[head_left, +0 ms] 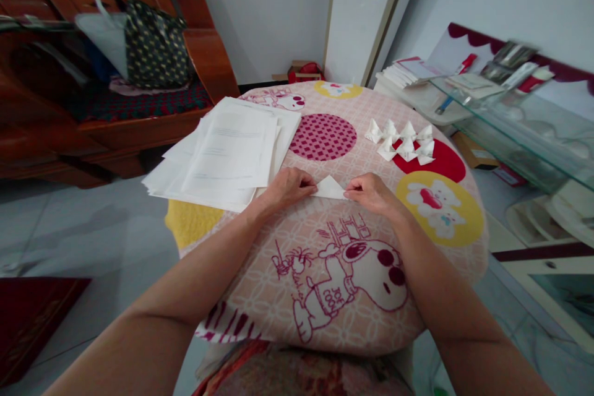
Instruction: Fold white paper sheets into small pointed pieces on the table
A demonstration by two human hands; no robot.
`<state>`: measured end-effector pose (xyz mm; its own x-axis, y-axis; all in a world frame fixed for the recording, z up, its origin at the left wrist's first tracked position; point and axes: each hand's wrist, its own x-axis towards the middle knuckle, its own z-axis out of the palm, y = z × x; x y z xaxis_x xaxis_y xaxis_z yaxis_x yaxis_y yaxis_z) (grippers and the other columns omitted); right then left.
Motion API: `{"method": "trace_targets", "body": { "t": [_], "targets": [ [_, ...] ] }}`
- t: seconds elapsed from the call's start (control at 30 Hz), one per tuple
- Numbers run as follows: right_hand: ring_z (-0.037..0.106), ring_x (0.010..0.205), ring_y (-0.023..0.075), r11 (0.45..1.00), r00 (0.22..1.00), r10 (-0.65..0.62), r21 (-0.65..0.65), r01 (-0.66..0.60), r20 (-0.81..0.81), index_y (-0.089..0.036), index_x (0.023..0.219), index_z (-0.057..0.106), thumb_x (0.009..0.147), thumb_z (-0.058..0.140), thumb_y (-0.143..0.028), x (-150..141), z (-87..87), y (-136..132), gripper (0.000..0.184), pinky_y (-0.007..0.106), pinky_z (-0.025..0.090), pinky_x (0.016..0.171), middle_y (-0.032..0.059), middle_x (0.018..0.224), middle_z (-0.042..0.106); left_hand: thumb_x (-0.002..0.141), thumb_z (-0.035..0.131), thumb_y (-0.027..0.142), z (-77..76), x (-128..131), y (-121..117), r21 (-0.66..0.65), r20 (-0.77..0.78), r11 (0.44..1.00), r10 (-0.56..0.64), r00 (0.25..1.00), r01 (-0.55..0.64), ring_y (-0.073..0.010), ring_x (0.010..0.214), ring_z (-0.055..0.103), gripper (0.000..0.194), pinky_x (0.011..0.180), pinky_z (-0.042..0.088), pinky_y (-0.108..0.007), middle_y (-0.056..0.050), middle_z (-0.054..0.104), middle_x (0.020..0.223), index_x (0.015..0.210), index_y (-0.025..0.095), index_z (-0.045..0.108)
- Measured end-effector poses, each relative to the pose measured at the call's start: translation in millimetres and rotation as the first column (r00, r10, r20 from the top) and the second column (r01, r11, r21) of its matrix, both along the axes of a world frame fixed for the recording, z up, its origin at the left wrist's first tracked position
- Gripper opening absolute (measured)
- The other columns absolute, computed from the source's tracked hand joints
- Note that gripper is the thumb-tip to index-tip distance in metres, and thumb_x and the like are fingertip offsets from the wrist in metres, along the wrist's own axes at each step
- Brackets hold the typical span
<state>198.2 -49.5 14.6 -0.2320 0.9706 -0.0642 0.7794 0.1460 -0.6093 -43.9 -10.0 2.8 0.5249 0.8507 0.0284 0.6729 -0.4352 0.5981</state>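
Near the middle of the frame, on the round, cloth-covered counter [250, 278], lies a paper triangle [329, 188], plain white and folded flat, low and wide, with its peak pointing toward the top of the frame and its long edge running across at the bottom. The side facing up looks blank, its slanting edges are straight, and the two lower corners are partly hidden by the hands. The left hand [288, 187] comes in from the lower left, its fingers together and pinching the triangle's left corner; the right hand [371, 192] comes in from the lower right, thumb and fingers closed on the right corner. The paper between them is uncovered. Left of centre, just beyond the left hand, a loose stack of white sheets [234, 148] lies fanned out, the top one bearing faint printed lines too small to read. Right of centre and higher in the frame, small folded paper pieces [407, 147] stand close together in two short rows, pointed and white with dark marks, partly over a red circle [452, 164] of the cloth, well apart from the triangle.
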Motion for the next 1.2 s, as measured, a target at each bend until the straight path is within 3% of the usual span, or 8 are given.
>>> {"method": "trace_targets", "body": {
  "t": [0.13,0.73,1.2],
  "targets": [
    [0.048,0.056,0.0118,0.996,0.996,-0.082,0.037,0.081,0.033,-0.017,0.059,0.066,0.078,0.066,-0.019,-4,-2.1,1,0.018,0.027,0.031,0.057,-0.0031,0.054,0.054,0.083,0.064,0.025,-3.8,1,2,0.041,0.007,0.998,0.042,0.999,-0.042,-0.0145,0.064,0.06,0.017,0.063,0.041,-0.028,-0.002,0.072,0.069,0.077,0.018,0.078],
    [0.058,0.063,0.0151,0.99,0.98,-0.138,0.044,0.133,0.144,-0.015,0.068,0.076,0.078,0.069,-0.019,-9,-2.6,1,0.013,0.027,0.035,0.058,0.0027,0.066,0.068,0.084,0.068,0.026,-6.2,4,4,0.02,-0.07,0.999,0.043,0.997,-0.042,-0.0154,0.072,0.06,0.011,0.071,0.042,-0.028,-0.004,0.071,0.078,0.082,0.016,0.074],
    [0.051,0.056,0.0124,0.99,0.983,-0.134,0.051,0.128,0.129,-0.015,0.066,0.074,0.078,0.071,-0.019,-7,-6.6,4,0.013,0.026,0.033,0.056,-0.0012,0.056,0.059,0.085,0.067,0.026,-12.4,3,7,0.089,-0.05,0.996,0.021,0.999,-0.017,-0.0142,0.068,0.058,0.012,0.067,0.04,-0.027,-0.002,0.069,0.073,0.078,0.017,0.071]
  ]
}}
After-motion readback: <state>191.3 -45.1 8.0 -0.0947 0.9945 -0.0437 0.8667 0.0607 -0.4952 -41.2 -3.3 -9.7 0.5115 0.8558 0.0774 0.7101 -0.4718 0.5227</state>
